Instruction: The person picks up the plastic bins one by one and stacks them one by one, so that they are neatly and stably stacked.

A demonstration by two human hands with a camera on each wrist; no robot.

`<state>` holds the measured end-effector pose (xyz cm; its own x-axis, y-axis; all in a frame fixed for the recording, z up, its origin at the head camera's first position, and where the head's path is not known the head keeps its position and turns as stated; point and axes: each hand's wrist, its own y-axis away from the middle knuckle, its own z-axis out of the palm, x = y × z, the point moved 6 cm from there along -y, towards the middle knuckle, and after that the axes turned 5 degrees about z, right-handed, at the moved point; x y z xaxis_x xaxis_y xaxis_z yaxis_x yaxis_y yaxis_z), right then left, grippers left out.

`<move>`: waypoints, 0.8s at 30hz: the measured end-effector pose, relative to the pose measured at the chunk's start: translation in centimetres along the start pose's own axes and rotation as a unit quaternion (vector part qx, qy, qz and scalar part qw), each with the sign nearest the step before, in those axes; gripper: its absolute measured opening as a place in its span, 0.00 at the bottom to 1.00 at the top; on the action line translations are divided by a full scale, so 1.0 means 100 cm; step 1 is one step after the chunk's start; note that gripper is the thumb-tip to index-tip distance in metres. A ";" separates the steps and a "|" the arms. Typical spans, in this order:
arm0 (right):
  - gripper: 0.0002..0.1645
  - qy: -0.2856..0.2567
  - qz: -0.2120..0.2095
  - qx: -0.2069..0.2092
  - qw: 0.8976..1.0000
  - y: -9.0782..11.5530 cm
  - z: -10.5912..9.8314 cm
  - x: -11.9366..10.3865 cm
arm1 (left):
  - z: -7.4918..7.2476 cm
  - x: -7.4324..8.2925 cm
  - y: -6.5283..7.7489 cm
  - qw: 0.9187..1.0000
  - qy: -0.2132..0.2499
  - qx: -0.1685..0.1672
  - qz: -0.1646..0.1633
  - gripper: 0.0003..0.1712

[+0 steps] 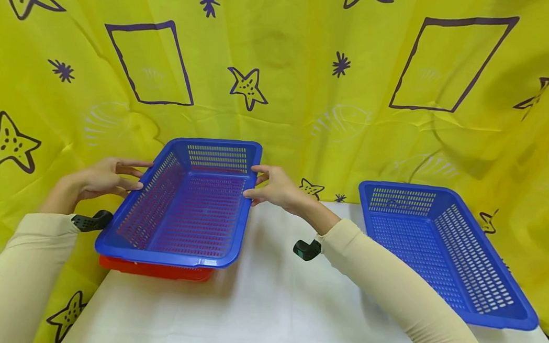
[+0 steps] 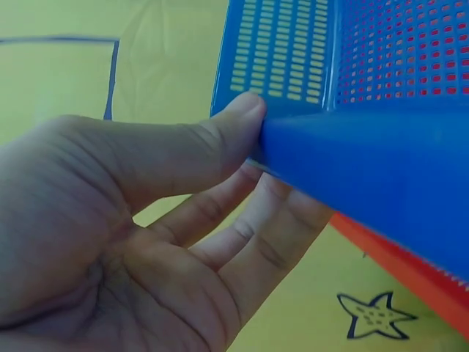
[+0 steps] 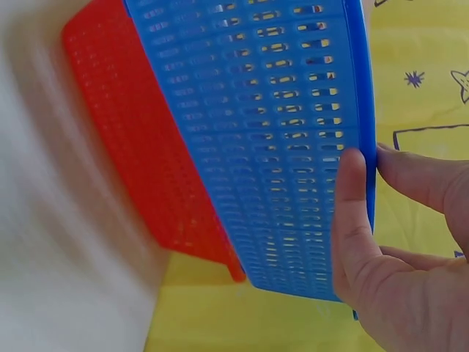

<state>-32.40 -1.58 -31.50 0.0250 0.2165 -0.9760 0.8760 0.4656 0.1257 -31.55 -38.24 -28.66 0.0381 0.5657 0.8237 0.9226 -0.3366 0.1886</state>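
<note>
Both hands hold a blue plastic basket (image 1: 201,214) with slotted walls, left of the middle in the head view. My left hand (image 1: 106,178) pinches its left rim, thumb on top and fingers beneath, as the left wrist view shows. On the opposite side, my right hand (image 1: 275,189) grips the right rim; the right wrist view has its fingers (image 3: 353,213) against the slotted outer wall. A red basket (image 1: 164,271) sits directly under the blue one, mostly hidden by it. In the right wrist view the blue basket is tilted relative to the red basket (image 3: 139,139).
A second blue basket (image 1: 422,228) stands at the right of the white-covered table (image 1: 266,307), partly behind my right forearm. A yellow curtain (image 1: 291,46) with stars and fish drawings hangs behind and beside the table. Dark camera mounts (image 1: 307,250) stick out from the wrists.
</note>
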 end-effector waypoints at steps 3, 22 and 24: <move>0.49 -0.010 0.000 -0.004 1.000 -0.006 0.009 -0.001 | -0.008 -0.010 0.002 1.000 0.004 -0.001 -0.007 0.44; 0.48 -0.020 -0.013 -0.006 1.000 -0.024 0.039 -0.003 | -0.035 -0.044 0.014 0.999 0.036 0.010 -0.025 0.39; 0.48 -0.022 -0.013 -0.007 1.000 -0.024 0.041 -0.002 | -0.036 -0.044 0.013 0.999 0.036 0.011 -0.027 0.40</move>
<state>-32.58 -6.25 -32.33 0.0236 0.1656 -0.9859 0.8703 0.4818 0.1018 -31.87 -43.88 -30.17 -0.0396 0.5262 0.8494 0.9310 -0.2894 0.2227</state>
